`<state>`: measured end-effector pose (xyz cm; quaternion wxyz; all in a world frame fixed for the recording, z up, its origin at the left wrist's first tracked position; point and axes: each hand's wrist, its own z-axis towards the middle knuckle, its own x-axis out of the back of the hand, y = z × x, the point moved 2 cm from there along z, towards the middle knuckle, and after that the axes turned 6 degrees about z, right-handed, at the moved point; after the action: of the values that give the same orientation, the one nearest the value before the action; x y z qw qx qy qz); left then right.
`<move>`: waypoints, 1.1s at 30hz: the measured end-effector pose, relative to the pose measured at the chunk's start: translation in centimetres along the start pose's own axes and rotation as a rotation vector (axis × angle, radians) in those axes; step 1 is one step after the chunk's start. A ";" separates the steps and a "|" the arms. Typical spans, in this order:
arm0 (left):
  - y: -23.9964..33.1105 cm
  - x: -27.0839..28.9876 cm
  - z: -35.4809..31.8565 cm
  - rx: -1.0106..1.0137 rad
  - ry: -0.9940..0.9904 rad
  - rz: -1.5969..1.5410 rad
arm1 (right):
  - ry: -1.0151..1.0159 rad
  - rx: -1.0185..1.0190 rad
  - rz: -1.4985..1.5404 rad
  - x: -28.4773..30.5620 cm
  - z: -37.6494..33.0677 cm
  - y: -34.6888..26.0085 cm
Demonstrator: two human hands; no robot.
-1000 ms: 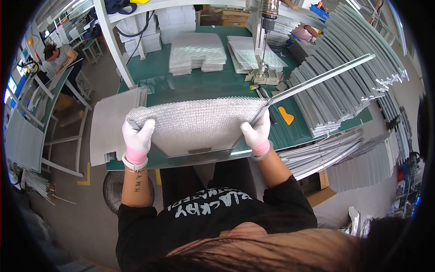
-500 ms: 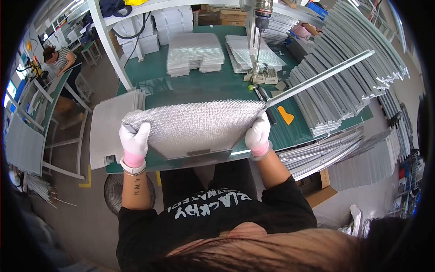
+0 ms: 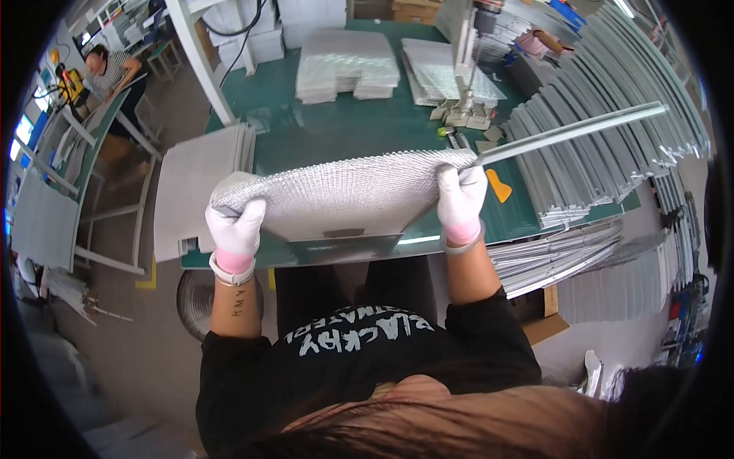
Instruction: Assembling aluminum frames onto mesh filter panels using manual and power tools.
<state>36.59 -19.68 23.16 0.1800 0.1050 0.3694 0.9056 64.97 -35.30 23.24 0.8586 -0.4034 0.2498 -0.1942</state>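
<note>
At the far left, a second person sits at a pale metal frame table, well apart from the work. Nearer in, a stack of flat grey sheets lies on the left end of the green desk, overhanging its edge.

The left hand, in a white glove with a pink cuff, is clenched on the left end of a silver mesh filter panel. Its fingers wrap over the panel's rounded left corner, with the mesh running out to the right from under them. The panel is held up off the desk, above the near edge, spanning the gap between the two hands and bowed slightly upward along its far edge. A flat grey sheet lies on the desk just beneath it.

The right hand, gloved the same way, grips the panel's right end, fingers folded over the top corner. From that corner a long silver metal frame strip sticks out up and to the right, lying along the panel's edge where the hand closes on it.

Behind, on the desk, stand stacks of mesh panels and an upright machine column. An orange scraper lies just beside the right hand. Further right, rows of silver frame strips fan across the desk end.
</note>
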 end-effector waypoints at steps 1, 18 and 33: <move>0.1 -0.1 -0.1 0.017 0.004 0.012 | 0.001 0.064 0.018 -0.4 0.0 -0.3; -4.0 0.6 -5.5 -0.118 -1.324 -0.707 | -0.739 0.319 0.191 3.0 -6.1 -4.0; -11.7 -10.7 -6.9 0.180 -1.829 0.298 | -1.159 0.344 -0.041 4.7 -8.9 -5.2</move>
<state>47.02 -20.55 9.40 0.2743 0.8377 0.1352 0.4525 62.85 -46.23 21.17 0.9039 -0.3035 -0.3014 0.0028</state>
